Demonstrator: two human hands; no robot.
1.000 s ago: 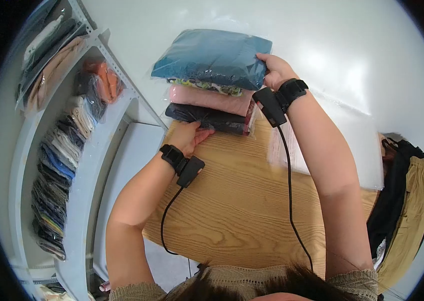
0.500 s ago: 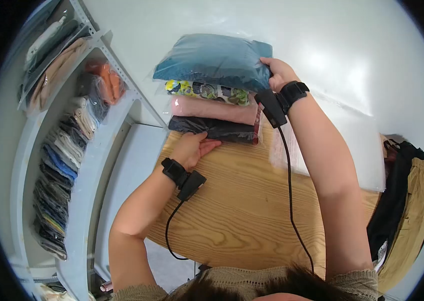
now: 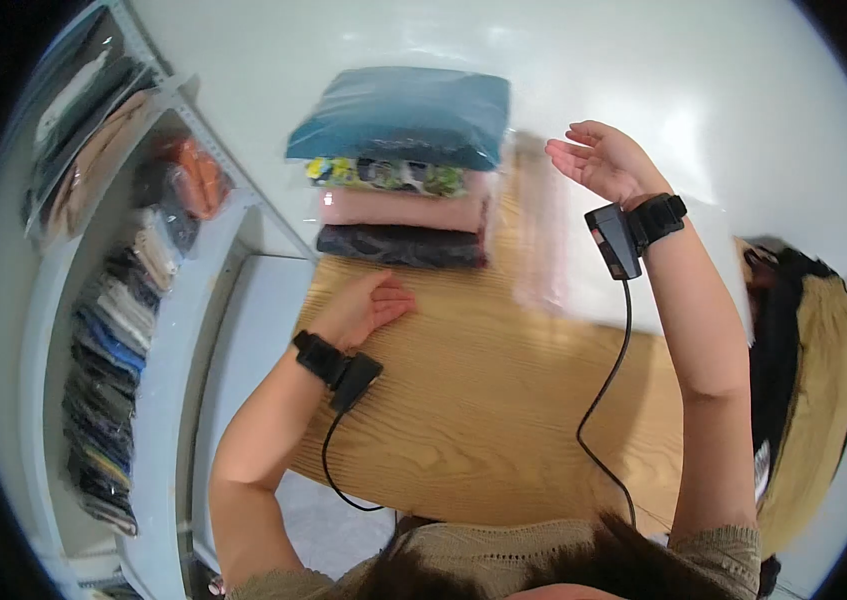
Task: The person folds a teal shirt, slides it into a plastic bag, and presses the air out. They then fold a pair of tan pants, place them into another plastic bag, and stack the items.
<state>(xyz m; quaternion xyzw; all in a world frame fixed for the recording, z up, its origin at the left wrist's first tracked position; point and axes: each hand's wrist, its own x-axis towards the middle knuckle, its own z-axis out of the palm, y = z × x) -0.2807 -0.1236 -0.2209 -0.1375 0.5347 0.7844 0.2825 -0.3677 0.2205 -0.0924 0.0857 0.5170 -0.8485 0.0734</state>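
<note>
Several bagged, folded garments are stacked at the back of the wooden table. A teal bagged garment lies on top, with a yellow-and-black patterned one under it. Below come a pink bundle and, lowest, a dark grey one. My left hand hovers just in front of the dark bundle, fingers loosely stretched and holding nothing. To the right of the stack my right hand is raised over clear plastic bags, palm turned inward and empty. Both wrists wear black strapped devices with cables.
The wooden table has a rounded front edge. On the left stands a white metal shelf with bagged clothes. Black and tan trousers hang at the right. A cable trails from my right wrist toward my body.
My right hand has let go of the teal bagged garment and moved right. My left hand has drawn back from the dark bundle toward me. The view has shifted slightly.
</note>
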